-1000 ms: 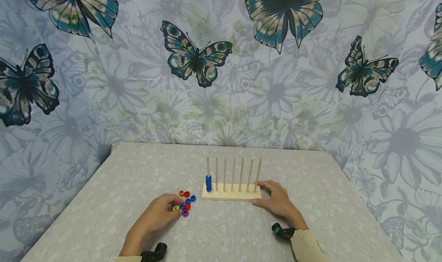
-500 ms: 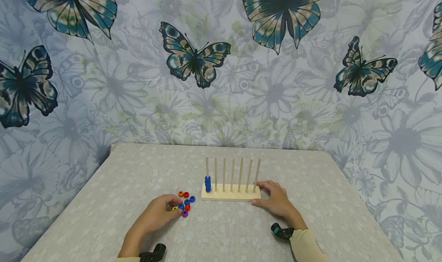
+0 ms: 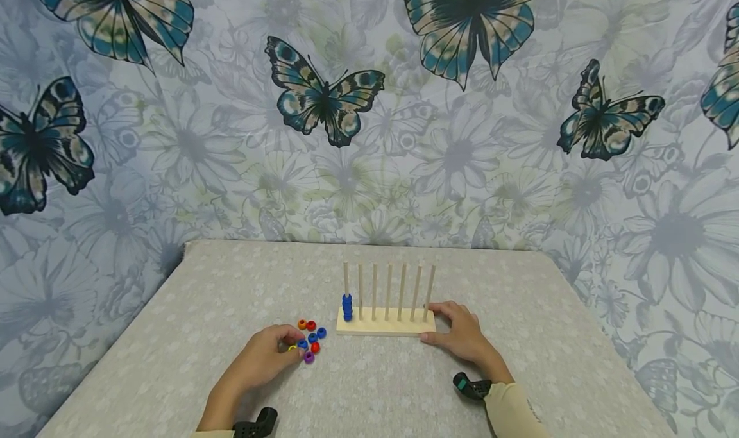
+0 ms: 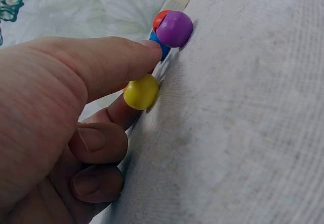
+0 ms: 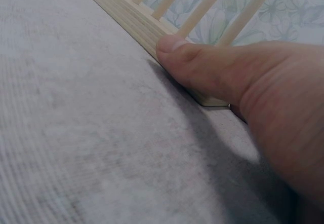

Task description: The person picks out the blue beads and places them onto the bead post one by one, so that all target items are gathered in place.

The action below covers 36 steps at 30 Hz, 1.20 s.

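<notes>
A wooden peg rack (image 3: 383, 326) with several upright pegs stands on the table, a stack of blue beads (image 3: 347, 306) on its leftmost peg. My right hand (image 3: 444, 326) grips the rack's right end, and its thumb (image 5: 202, 67) presses the front edge of the base (image 5: 126, 24). Left of the rack lies a small cluster of loose beads (image 3: 312, 335) in red, orange, blue and purple. My left hand (image 3: 291, 347) rests at that cluster, fingers curled, pinching a yellow bead (image 4: 142, 92) at the cloth. A purple bead (image 4: 174, 29) lies just beyond its fingertip (image 4: 152, 49).
A grey patterned cloth covers the table (image 3: 231, 284), which ends at a wall hung with butterfly-print fabric (image 3: 369, 136). The table's left edge (image 3: 115, 342) and right edge (image 3: 612, 342) slope away. Black wrist mounts (image 3: 256, 422) sit near the front edge.
</notes>
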Tool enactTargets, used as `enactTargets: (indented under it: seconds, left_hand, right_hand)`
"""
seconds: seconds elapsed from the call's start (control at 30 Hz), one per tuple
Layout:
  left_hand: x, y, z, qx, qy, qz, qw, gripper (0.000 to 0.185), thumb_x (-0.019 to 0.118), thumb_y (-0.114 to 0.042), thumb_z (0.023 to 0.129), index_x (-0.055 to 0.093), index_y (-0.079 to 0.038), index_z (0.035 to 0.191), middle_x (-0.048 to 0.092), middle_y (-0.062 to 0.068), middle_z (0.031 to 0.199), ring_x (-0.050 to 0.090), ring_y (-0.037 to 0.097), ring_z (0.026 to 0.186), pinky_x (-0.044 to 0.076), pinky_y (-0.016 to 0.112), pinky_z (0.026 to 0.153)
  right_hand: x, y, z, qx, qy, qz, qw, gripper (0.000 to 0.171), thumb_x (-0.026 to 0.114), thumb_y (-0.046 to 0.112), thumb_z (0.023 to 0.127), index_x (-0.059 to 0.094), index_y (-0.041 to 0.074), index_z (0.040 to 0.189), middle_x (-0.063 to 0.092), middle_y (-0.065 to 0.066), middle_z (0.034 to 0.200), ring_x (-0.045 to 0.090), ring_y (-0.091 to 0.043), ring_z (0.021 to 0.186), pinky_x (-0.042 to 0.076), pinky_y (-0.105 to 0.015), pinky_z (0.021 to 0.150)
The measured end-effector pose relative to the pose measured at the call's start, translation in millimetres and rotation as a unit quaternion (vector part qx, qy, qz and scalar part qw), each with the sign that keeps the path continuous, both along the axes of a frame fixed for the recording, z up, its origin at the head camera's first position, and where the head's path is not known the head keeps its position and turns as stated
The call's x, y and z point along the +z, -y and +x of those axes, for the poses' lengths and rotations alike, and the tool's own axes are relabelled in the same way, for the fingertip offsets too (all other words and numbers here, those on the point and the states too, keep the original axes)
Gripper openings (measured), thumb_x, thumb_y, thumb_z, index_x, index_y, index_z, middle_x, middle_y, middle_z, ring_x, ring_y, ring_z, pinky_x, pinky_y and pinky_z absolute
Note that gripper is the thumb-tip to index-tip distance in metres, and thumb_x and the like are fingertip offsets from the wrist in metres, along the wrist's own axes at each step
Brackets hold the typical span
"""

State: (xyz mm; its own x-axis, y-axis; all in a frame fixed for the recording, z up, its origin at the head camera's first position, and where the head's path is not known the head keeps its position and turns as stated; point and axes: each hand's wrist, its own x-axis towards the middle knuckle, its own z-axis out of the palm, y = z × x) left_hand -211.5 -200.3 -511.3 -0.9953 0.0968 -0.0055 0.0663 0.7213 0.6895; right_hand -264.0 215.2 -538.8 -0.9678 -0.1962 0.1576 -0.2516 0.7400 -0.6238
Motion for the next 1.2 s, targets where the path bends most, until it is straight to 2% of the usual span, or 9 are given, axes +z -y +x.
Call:
enactTargets:
  seconds: [0.17,0.5,0.67,0.9,1.07,1.2]
  left_hand:
    - [0.8,0.4,-0.7,-0.003,-0.005,0.001,1.0,0.019,0.08,-0.026,0.085,0.072,-0.023,0.101,0.068,-0.006,0.097,0.055,0.012,0.083,0.047,0.031,0.073]
    - [-0.8,-0.6,-0.8,0.012,-0.028,0.019,0.9994,0.018,0.079,-0.019,0.086,0.071,-0.021,0.102,0.067,-0.007,0.087,0.054,0.012,0.071,0.045,0.027,0.059]
    - [-1.5,0.6,-1.5,0.013,-0.034,0.028,0.9989,0.019,0.079,-0.021,0.086,0.072,-0.023,0.104,0.067,-0.007,0.088,0.055,0.011,0.071,0.046,0.026,0.059]
    - [0.4,1.0,-1.0,0.019,-0.025,0.042,0.9986,0.017,0.078,-0.029,0.088,0.071,-0.026,0.103,0.065,-0.005,0.092,0.043,0.009,0.056,0.039,0.025,0.047]
    - [1.1,0.2,-0.7,0.034,-0.039,0.034,0.9981,0.022,0.078,-0.032,0.088,0.071,-0.025,0.108,0.066,-0.005,0.093,0.047,0.011,0.06,0.041,0.026,0.05]
    - [2.9,-0.3,-0.2,0.039,-0.049,0.034,0.9975,0.026,0.076,-0.029,0.089,0.071,-0.023,0.114,0.066,-0.005,0.092,0.049,0.013,0.064,0.042,0.026,0.051]
  right_hand:
    - [-1.1,-0.9,-1.9,0.001,0.001,-0.001,1.0,0.072,0.083,0.058,0.073,0.061,0.028,0.135,0.062,0.002,0.13,0.051,-0.025,0.127,0.03,-0.053,0.108]
    - [-1.5,-1.1,-1.9,0.004,0.002,0.0,1.0,0.072,0.082,0.059,0.073,0.06,0.028,0.135,0.063,0.003,0.128,0.051,-0.024,0.124,0.03,-0.053,0.107]
    - [-0.9,-0.8,-1.6,0.004,0.001,0.001,1.0,0.072,0.082,0.058,0.074,0.06,0.027,0.135,0.062,0.002,0.13,0.051,-0.025,0.126,0.03,-0.054,0.108]
    - [-0.1,-0.8,-1.2,0.004,0.001,-0.003,1.0,0.072,0.083,0.057,0.074,0.061,0.026,0.135,0.062,0.002,0.13,0.05,-0.025,0.127,0.029,-0.054,0.108]
    - [-0.1,-1.0,-0.8,0.005,0.001,-0.005,1.0,0.072,0.083,0.057,0.074,0.061,0.027,0.135,0.062,0.002,0.13,0.05,-0.025,0.127,0.029,-0.054,0.108]
    - [0.6,-0.9,-0.3,0.006,0.003,-0.007,1.0,0.072,0.083,0.057,0.074,0.061,0.027,0.135,0.062,0.002,0.13,0.05,-0.025,0.127,0.029,-0.054,0.108]
